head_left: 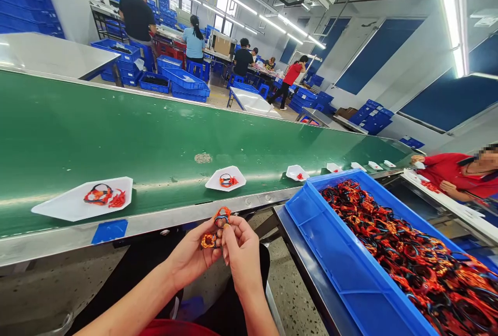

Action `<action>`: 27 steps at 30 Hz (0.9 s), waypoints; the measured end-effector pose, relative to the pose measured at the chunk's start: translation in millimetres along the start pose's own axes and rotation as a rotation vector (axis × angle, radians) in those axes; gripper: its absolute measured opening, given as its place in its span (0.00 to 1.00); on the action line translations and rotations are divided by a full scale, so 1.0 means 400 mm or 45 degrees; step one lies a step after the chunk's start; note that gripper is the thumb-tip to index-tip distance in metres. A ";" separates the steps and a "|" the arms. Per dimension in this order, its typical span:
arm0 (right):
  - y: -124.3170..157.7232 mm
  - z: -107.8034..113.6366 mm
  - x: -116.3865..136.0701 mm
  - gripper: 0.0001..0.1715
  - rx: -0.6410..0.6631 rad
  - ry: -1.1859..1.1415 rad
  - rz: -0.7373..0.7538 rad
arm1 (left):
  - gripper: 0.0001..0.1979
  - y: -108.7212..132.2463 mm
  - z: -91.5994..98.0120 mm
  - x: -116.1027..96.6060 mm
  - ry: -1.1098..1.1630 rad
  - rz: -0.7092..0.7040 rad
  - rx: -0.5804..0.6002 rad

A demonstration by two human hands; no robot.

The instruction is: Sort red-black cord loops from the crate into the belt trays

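Observation:
Over my lap, in front of the belt's metal edge, my left hand (198,248) and my right hand (241,245) meet around a small coiled wire bundle (222,215) in orange, black and blue. Its upper loop sticks out above the fingertips, and an orange-yellow clump (208,241) shows at the left palm. Fingers of both hands are pinched together on it; the part between them is hidden. Beyond my hands, a white tray (212,186) on the belt holds a similar coil and small red pieces. A larger-looking white tray (73,206) at left holds the same kinds of things.
A green conveyor belt (155,134) crosses in front. At right, a blue bin (350,284) full of wire bundles stands on a metal stand. More white trays (298,172) lie farther along the belt. A co-worker in red (447,170) sits at far right; others work behind.

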State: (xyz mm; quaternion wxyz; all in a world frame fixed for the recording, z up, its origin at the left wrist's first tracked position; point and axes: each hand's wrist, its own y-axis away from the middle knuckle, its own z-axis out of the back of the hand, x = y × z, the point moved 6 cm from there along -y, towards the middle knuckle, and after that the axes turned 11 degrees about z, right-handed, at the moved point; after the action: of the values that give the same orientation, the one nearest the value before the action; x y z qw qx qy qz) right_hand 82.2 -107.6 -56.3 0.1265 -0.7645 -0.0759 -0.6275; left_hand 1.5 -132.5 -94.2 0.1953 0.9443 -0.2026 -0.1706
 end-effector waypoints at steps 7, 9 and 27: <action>0.007 -0.003 -0.002 0.13 0.018 0.033 -0.017 | 0.04 -0.010 0.001 0.008 0.068 0.061 0.064; 0.010 -0.004 -0.001 0.13 0.024 0.034 -0.013 | 0.04 -0.013 0.006 0.009 0.080 0.070 0.074; 0.008 0.025 -0.031 0.15 0.035 -0.048 -0.061 | 0.11 0.000 0.003 -0.005 -0.265 -0.172 -0.035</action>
State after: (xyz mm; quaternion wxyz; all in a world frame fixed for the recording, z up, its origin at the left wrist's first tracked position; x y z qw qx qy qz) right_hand 89.8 -107.2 -70.7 0.1204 -0.7724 -0.1054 -0.6146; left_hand -0.7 -132.1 -94.9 0.1742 0.9303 -0.1551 -0.2831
